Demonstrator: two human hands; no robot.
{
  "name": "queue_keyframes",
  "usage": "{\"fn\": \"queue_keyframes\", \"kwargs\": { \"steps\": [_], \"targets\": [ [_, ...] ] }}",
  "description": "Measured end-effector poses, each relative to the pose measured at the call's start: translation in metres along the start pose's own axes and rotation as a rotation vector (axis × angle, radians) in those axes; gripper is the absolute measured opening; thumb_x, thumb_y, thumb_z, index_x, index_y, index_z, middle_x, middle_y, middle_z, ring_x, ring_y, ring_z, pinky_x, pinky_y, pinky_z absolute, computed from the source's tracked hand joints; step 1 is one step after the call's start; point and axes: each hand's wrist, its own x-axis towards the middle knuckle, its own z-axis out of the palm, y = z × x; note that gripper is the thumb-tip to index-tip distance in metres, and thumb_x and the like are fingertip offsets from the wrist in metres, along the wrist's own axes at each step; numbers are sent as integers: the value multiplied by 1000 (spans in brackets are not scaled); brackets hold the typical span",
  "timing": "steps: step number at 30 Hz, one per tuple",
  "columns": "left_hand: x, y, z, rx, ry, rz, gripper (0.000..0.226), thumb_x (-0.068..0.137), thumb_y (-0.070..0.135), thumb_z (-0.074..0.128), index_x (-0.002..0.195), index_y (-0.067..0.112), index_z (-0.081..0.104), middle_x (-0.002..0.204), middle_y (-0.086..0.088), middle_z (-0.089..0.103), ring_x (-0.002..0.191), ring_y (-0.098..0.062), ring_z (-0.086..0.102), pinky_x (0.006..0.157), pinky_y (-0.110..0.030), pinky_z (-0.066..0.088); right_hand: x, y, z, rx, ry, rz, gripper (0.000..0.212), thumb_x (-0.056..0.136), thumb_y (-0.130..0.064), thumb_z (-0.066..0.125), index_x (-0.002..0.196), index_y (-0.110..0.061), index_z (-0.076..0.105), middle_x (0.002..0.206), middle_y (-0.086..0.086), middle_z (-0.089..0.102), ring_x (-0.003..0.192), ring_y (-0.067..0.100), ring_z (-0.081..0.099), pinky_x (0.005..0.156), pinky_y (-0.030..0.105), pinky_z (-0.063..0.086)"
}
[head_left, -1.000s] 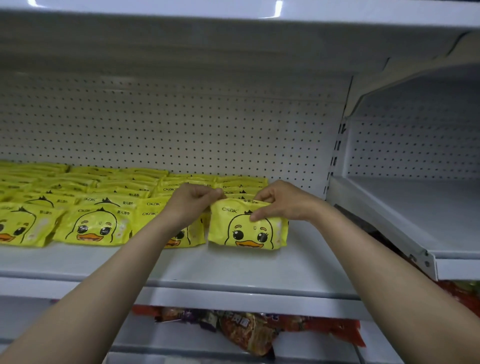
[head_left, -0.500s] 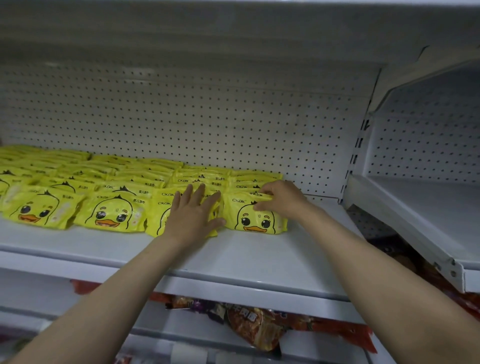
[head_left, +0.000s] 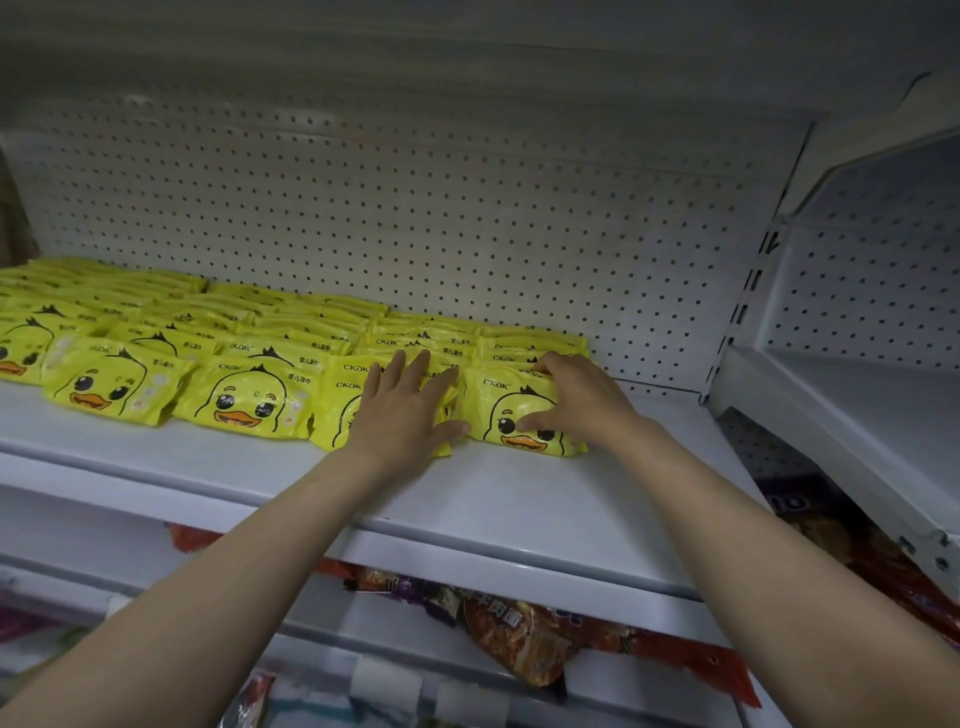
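White steel shelf (head_left: 519, 499), white pegboard (head_left: 415, 208) behind it, dim light. From here I see the far left and middle of the shelf filled with yellow duck packs (head_left: 244, 400), flat in overlapping rows running back to the pegboard. Each has a cartoon duck face with an orange beak. The logo at top left of each pack reads roughly "CKOK". Short Chinese text sits at top right, too small for me to read with confidence.

Left hand (head_left: 402, 410): palm down, fingers straight and spread, pressing flat on the neighbour pack (head_left: 335, 415) in the near row. Thumb tip reaches the gap towards the next pack on the right.

Right hand (head_left: 576, 400): fingers curled over the far top edge of the right-end pack (head_left: 498, 402), thumb on the duck face beside the eye, so it's pinching that pack between thumb and fingers. The pack lies on the shelf, last in the near row, just beside the neighbour pack. Its near edge is down on the shelf.

The shelf to the right of it is bare metal. Side bay (head_left: 857, 405) further right, white.

Lower shelf, near: red and brown snack bags (head_left: 524, 639), print blurred and not readable.
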Motion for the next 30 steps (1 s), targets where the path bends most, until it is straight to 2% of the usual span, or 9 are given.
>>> {"fn": "queue_keyframes", "kwargs": {
  "steps": [7, 10, 13, 16, 18, 21, 27, 30],
  "targets": [
    [1, 1, -9, -45, -32, -13, 77, 88, 64, 50, 152, 30, 24, 162, -8, 11, 149, -31, 2, 120, -50, 3, -6, -16, -7, -232, 58, -9, 85, 62, -65, 79, 130, -26, 47, 129, 0, 50, 125, 22, 40, 93, 39, 42],
    [-1, -8, -25, -98, 15, -9, 76, 87, 60, 55, 150, 25, 32, 159, -12, 21, 148, -32, 14, 119, -48, 12, -7, -38, -13, -214, 56, 11, 77, 73, -60, 73, 135, -25, 45, 133, 3, 49, 127, 25, 40, 95, 40, 42],
    [-8, -33, -52, -169, 89, -29, 73, 83, 51, 68, 144, 21, 43, 152, -16, 37, 141, -32, 31, 113, -44, 28, -2, -72, -24, -166, 26, -10, 65, 85, -52, 66, 140, -26, 43, 139, 5, 47, 131, 26, 38, 97, 40, 41],
    [-24, -70, -84, -225, 131, -82, 67, 76, 40, 78, 135, 22, 53, 138, -11, 53, 127, -31, 48, 100, -42, 44, 3, -118, -34, -98, 26, -45, 56, 89, -49, 63, 139, -30, 46, 140, 6, 48, 132, 27, 41, 100, 38, 39],
    [-41, -98, -105, -236, 160, -129, 65, 73, 34, 80, 132, 23, 56, 131, -12, 58, 120, -32, 52, 94, -41, 47, 4, -154, -39, -64, 37, -72, 53, 88, -49, 64, 135, -31, 50, 138, 7, 51, 129, 27, 45, 101, 38, 41],
    [-75, -143, -137, -213, 195, -177, 63, 75, 30, 80, 133, 23, 56, 130, -13, 57, 120, -32, 52, 94, -40, 45, 0, -213, -42, -46, 56, -134, 52, 86, -51, 65, 132, -31, 53, 136, 7, 54, 125, 28, 49, 100, 40, 44],
    [-165, -234, -188, -139, 270, -228, 56, 83, 42, 70, 134, 24, 54, 127, -14, 56, 117, -34, 53, 94, -40, 44, -25, -336, -30, 4, 100, -267, 51, 88, -50, 64, 133, -32, 52, 139, 6, 53, 132, 28, 42, 107, 46, 38],
    [-211, -277, -208, -116, 311, -246, 53, 85, 46, 65, 132, 24, 55, 127, -12, 57, 114, -33, 55, 95, -41, 45, -40, -396, -17, 44, 124, -360, 49, 89, -50, 63, 132, -30, 52, 140, 3, 53, 133, 26, 41, 108, 43, 37]
  ]
}}
